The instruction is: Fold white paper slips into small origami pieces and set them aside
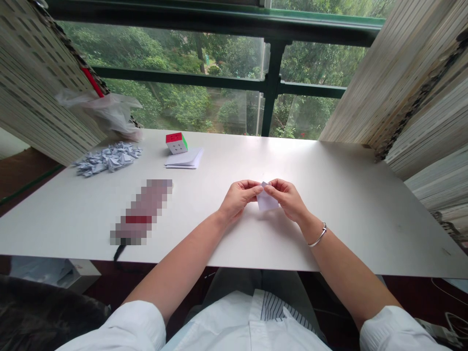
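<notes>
Between both hands is a small piece of white paper [268, 202], its top narrowing to a folded point and its lower part hanging loose. My left hand [241, 197] pinches the paper's upper left side between thumb and fingers. On the upper right, my right hand [286, 197] pinches it the same way, the two thumbs nearly meeting near the tip. The paper is held just over the white table [234, 248]. Fingers behind the paper are partly hidden.
At the back left lies a pile of folded paper pieces [109, 158]. A puzzle cube [177, 143] rests on a stack of white paper [188, 160]. Nearer me is a blurred-out long object [142, 212] with a black strap. A plastic bag [113, 114] stands by the left curtain.
</notes>
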{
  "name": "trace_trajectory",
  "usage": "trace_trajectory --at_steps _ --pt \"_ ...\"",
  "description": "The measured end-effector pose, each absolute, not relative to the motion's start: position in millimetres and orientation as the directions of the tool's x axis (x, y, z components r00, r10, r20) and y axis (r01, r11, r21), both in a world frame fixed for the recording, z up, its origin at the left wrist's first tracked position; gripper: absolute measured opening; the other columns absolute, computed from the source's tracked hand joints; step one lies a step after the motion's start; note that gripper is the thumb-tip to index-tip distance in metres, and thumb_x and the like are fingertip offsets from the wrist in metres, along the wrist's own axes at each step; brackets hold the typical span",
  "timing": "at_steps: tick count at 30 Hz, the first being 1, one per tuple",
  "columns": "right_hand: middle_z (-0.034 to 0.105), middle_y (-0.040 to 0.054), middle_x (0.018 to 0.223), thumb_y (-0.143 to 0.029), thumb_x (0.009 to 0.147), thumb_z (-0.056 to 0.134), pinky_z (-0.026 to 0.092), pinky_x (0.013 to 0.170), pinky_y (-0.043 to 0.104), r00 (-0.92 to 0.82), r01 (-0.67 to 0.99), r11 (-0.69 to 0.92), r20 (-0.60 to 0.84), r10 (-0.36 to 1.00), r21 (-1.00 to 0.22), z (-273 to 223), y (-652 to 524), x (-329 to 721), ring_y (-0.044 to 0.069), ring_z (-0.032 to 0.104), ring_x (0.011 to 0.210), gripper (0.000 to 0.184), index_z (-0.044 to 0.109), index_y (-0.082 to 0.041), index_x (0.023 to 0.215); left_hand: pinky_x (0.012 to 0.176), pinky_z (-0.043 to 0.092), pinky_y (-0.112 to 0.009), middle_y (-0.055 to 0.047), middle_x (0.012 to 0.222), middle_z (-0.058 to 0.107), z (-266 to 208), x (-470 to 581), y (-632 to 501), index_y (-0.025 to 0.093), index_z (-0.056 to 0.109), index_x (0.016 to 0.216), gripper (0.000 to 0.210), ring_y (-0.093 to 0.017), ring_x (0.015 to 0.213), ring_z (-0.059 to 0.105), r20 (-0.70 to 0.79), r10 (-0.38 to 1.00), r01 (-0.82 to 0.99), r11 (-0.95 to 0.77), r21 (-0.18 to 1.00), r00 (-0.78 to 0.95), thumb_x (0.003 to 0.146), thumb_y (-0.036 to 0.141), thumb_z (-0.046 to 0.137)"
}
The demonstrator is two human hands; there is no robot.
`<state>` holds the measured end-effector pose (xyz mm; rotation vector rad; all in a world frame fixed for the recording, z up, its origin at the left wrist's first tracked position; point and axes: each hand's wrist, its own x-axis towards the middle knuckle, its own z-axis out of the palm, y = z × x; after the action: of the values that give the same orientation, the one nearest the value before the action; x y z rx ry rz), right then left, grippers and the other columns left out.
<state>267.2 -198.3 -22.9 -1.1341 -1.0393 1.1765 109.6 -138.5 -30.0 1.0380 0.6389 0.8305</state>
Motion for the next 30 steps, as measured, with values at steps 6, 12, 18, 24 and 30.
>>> trace_trajectory --at_steps 6,12,18,24,30 --pt "0.06 -0.0011 0.068 -0.05 0.069 0.078 0.036 0.054 0.025 0.114 -0.13 0.034 0.019 0.993 -0.991 -24.3 -197.4 266.9 0.01 0.048 0.058 0.037 0.062 -0.018 0.077 0.074 0.053 -0.035 -0.007 0.082 0.071 -28.2 110.6 -138.7 0.012 0.07 0.081 0.029 -0.016 0.075 0.064 -0.073 0.865 -0.291 0.245 0.925 0.497 0.063 0.028 0.085" --pt "0.058 -0.002 0.065 -0.049 0.07 0.077 0.034 0.053 0.025 0.127 -0.083 0.056 0.045 0.991 -0.995 -23.5 -197.4 265.9 0.009 0.046 0.057 0.036 0.062 -0.017 0.075 0.069 0.05 -0.03 -0.005 0.082 0.071 -28.9 109.6 -138.9 0.014 0.07 0.08 0.026 -0.014 0.072 0.063 -0.016 0.872 -0.262 0.164 0.951 0.49 0.065 0.031 0.084" --pt "0.059 -0.0013 0.065 -0.053 0.07 0.075 0.033 0.05 0.025 0.129 -0.008 0.04 0.039 0.991 -0.999 -21.6 -198.4 265.4 0.01 0.046 0.057 0.038 0.065 -0.018 0.077 0.067 0.048 -0.027 -0.003 0.078 0.07 -28.8 108.5 -138.1 0.015 0.071 0.079 0.025 -0.013 0.07 0.061 0.046 0.881 -0.237 0.075 0.969 0.47 0.066 0.033 0.083" --pt "0.061 -0.0002 0.068 -0.052 0.071 0.075 0.036 0.053 0.025 0.131 -0.007 0.07 0.068 0.989 -0.998 -22.0 -198.4 265.5 0.011 0.049 0.059 0.036 0.065 -0.017 0.076 0.069 0.048 -0.028 -0.004 0.08 0.071 -27.5 107.6 -138.5 0.015 0.071 0.078 0.025 -0.014 0.071 0.062 0.04 0.877 -0.236 0.085 0.968 0.479 0.066 0.033 0.083" --pt "0.064 0.0004 0.069 -0.052 0.074 0.073 0.04 0.057 0.026 0.124 0.007 0.106 0.106 0.987 -0.994 -25.3 -197.6 265.6 0.011 0.052 0.06 0.036 0.066 -0.017 0.079 0.07 0.049 -0.028 -0.004 0.079 0.071 -27.7 107.9 -138.1 0.015 0.072 0.079 0.025 -0.014 0.072 0.062 0.005 0.867 -0.249 0.137 0.959 0.498 0.065 0.032 0.083"
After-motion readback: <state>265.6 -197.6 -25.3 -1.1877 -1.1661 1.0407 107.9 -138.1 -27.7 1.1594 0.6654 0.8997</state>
